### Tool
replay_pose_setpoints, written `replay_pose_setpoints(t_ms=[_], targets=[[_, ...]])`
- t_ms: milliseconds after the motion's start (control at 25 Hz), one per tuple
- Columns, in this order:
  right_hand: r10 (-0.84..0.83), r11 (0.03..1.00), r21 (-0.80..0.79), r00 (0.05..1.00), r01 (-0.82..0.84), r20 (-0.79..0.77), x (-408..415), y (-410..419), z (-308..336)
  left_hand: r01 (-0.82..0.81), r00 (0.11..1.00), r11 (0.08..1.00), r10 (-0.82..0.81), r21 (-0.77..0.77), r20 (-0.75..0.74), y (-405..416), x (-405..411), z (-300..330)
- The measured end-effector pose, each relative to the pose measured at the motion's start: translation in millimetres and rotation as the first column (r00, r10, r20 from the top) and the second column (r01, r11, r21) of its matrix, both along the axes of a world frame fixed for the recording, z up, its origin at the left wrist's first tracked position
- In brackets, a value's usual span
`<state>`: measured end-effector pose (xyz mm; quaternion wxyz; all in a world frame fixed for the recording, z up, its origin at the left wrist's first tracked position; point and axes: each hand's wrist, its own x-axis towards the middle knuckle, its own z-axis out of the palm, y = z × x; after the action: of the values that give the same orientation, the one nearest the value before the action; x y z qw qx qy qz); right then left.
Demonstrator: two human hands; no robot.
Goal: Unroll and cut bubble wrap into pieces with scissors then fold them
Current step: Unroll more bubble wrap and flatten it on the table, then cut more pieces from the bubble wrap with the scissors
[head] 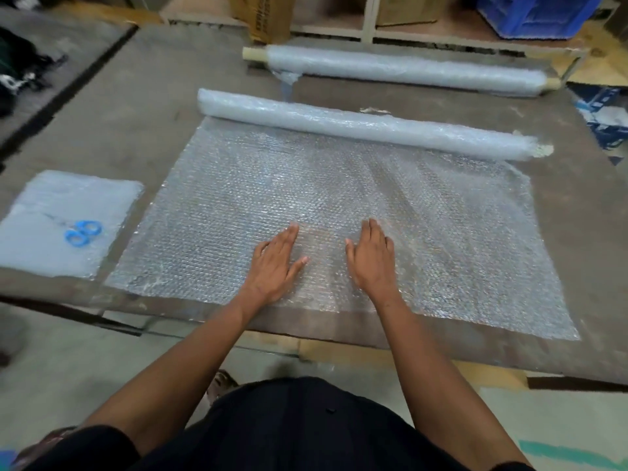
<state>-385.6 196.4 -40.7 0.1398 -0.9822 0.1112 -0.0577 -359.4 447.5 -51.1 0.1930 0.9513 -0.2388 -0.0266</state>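
Flat hands, dimpled clear bubble wrap

Bare table lies open at upper left of the frame. Rolls bar the top, and scissors sit on the folded stack at left.

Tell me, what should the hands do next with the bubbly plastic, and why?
Probably the left hand should reach for the blue-handled scissors on the folded bubble wrap pile. The clear bubble wrap sheet lies unrolled and flat under both open hands, right hand too, yet joined to its roll.
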Motion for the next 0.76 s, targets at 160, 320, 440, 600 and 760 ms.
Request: replay_pose_setpoints(t_ms=[160, 320, 440, 600, 760], targets=[[0.129, 0.992, 0.0, 0.991, -0.13, 0.027, 36.4, 91.1, 3.3, -0.18, 0.984, 0.979, 0.179, -0.092, -0.017, 84.9, 14.8, 6.3], [0.232, 0.973, 0.018, 0.972, -0.232, 0.029, 72.1, 212.7, 3.2, -0.307, 0.952, 0.947, 0.306, -0.096, -0.023, 187.0, 33.2, 4.3], [0.301, 0.953, 0.032, 0.953, -0.302, 0.032, 93.5, 304.8, 2.9, -0.368, 0.924, 0.923, 0.376, -0.111, 0.069, 263.7, 49.7, 2.2], [0.403, 0.907, 0.109, 0.914, -0.407, 0.057, 120.2, 418.8, 6.0, -0.507, 0.838, 0.847, 0.528, -0.159, 0.138, 360.9, 70.0, -1.8], [0.57, 0.792, 0.225, 0.819, -0.568, 0.062, 150.0, 509.6, 11.9, -0.628, 0.748, 0.751, 0.655, -0.206, 0.108, 436.5, 84.1, -10.2]])
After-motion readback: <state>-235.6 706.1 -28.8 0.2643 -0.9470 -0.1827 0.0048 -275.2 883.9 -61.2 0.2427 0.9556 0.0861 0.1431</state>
